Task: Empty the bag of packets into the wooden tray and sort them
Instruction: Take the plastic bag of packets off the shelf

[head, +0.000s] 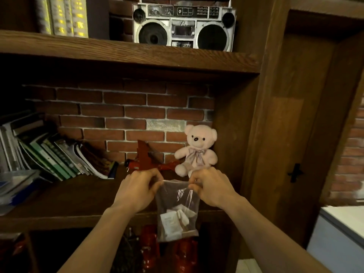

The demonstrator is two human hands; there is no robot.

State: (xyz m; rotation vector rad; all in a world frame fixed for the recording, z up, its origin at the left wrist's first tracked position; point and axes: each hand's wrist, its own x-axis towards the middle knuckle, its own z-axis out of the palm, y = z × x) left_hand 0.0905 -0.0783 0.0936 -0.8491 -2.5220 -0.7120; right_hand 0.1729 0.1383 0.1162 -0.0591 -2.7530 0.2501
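A clear plastic bag [177, 205] hangs in front of a wooden bookshelf, held up by its top edge. Several small white packets [173, 219] lie bunched at its bottom. My left hand [137, 190] pinches the bag's top left corner and my right hand [212, 186] pinches the top right corner, both at the same height. No wooden tray is in view.
Behind the bag, the shelf board [69, 205] carries leaning books [59, 154], a red toy plane [145, 160] and a pink teddy bear [197, 150]. A boombox [183, 26] stands on the shelf above. Red objects [149, 247] fill the compartment below. A pale counter [342, 219] is at right.
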